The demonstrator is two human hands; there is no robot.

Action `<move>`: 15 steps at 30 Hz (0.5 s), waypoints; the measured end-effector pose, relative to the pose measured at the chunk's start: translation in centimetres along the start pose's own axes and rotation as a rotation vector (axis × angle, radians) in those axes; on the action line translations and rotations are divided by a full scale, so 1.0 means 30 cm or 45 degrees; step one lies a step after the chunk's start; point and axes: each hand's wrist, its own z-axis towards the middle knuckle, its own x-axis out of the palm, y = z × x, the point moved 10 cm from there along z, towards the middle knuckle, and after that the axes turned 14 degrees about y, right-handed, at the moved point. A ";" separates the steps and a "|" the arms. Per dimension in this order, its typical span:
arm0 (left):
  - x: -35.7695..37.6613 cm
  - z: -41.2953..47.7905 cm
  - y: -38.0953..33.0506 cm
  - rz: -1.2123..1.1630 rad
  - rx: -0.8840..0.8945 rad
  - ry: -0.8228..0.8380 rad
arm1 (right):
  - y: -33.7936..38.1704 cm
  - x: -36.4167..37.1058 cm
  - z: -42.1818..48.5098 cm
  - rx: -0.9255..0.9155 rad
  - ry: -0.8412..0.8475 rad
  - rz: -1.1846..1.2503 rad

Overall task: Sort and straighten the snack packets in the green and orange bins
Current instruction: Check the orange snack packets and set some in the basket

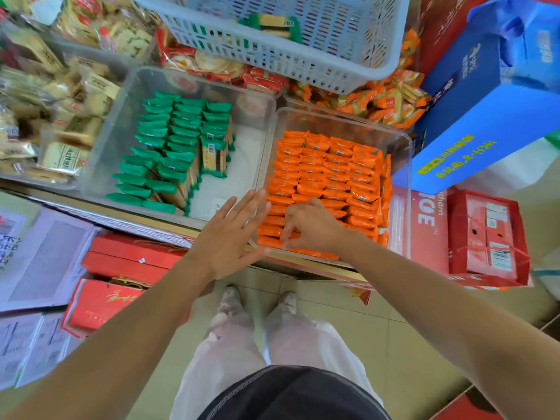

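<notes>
A: Nearest first. Hands?

B: Left hand (230, 234) flat, fingers straight and spread, holding nothing, at the near-left corner of the orange bin (404, 165). Right hand (312, 228) inside that bin, fingers bent down onto the nearest rows of orange packets (330, 174). Pinching one or only pressing: cannot tell.

A: State of the orange lot?

B: Bin almost full. Packets stand on edge in tight, even rows, glossy wrappers, all facing one way. A few along the right wall sit turned and squeezed in. Near-left rows under the hand look like the spot in work. My read: mostly done, touch-up left.

A: Next over?

B: Green bin (121, 116), just left, touching or nearly so. Green packets (172, 147) fill its left part in three columns; the right part shows bare floor. Columns stagger a little, and one packet at the right column's near end shows its printed face. Likely needs squaring up yet.

A: Beyond?

B: A slotted basket (378, 40) holds one green packet, possibly unsorted.
</notes>
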 end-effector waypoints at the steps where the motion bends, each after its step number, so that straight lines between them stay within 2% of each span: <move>1: -0.002 0.000 0.001 0.011 0.035 -0.003 | -0.001 0.002 0.007 0.016 0.025 -0.014; 7: -0.011 0.010 0.007 0.084 0.162 0.015 | -0.002 0.008 0.031 0.116 0.034 -0.052; 15: -0.003 0.025 0.039 0.112 0.231 0.017 | -0.015 -0.010 -0.020 0.084 -0.255 0.225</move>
